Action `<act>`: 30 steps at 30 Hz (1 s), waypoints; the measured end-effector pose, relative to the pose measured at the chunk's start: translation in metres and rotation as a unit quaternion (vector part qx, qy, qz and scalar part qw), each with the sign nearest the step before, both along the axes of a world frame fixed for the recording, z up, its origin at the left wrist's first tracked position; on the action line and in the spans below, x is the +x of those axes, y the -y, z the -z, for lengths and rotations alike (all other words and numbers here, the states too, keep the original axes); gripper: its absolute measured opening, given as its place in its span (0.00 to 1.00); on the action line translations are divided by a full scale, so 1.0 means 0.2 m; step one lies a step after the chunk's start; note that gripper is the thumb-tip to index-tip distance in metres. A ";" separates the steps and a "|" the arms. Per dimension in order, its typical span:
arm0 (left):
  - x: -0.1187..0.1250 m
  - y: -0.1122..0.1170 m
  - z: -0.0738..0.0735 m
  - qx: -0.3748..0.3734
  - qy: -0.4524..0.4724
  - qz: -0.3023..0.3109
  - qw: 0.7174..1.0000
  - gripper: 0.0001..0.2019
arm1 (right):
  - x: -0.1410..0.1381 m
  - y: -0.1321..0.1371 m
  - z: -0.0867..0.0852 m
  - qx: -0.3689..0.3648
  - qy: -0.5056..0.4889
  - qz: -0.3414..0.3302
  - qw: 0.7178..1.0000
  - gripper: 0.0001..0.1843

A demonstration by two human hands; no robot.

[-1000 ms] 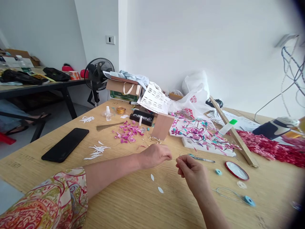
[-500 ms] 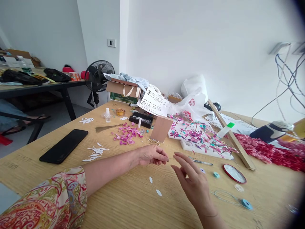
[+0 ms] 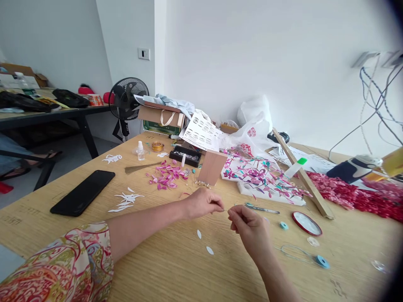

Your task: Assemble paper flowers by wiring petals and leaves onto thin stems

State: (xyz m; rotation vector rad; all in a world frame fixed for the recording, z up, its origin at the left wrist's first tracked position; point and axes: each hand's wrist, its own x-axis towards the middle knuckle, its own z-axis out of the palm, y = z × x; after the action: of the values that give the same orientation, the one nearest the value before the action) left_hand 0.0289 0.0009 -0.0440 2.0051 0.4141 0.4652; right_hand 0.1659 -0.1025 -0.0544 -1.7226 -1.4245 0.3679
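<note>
My left hand (image 3: 203, 203) is closed in a pinch on one end of a thin strand (image 3: 226, 210), wire or thread, too fine to tell which. My right hand (image 3: 250, 226) pinches the same strand a short way to the right, so it spans the small gap between my fingertips. Below my hands a white paper leaf shape (image 3: 199, 234) lies on the table, with a second white leaf shape (image 3: 210, 250) close by. Behind my left hand stands an upright wooden block (image 3: 212, 167). A pen-like tool (image 3: 262, 208) lies just beyond my right hand.
Pink petals (image 3: 166, 174), white paper strips (image 3: 124, 201) and a black phone (image 3: 83, 193) lie to the left. Pink flower sprays (image 3: 264, 176) rest on white foam. At right are blue spools (image 3: 322, 261), a red-rimmed oval hoop (image 3: 307, 223) and a wooden bar (image 3: 302, 172).
My right hand's fingers, spread before, have closed in a pinch on the strand near my left fingertips. My left hand keeps its pinch. The view has shifted slightly.
</note>
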 end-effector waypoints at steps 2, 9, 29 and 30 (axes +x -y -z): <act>0.00 0.01 0.01 0.191 0.002 0.013 0.982 0.07 | 0.01 -0.02 0.03 -0.046 -0.108 0.003 0.993 0.13; 0.02 -0.03 0.05 -0.055 -0.003 -0.055 0.997 0.03 | 0.08 0.00 0.01 0.021 -0.060 0.075 0.995 0.12; 0.01 -0.04 0.02 -0.207 -0.029 0.005 0.978 0.06 | 0.01 0.02 -0.02 0.081 0.201 -0.031 0.976 0.10; 0.01 -0.03 0.02 -0.110 -0.030 -0.006 0.994 0.04 | 0.01 0.01 -0.02 0.048 0.154 -0.010 0.987 0.09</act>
State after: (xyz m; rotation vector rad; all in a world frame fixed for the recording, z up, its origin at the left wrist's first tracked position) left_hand 0.0302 0.0074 -0.0477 1.8076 0.4935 0.3523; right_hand 0.1681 -0.1043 -0.0507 -1.7409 -1.6509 0.0394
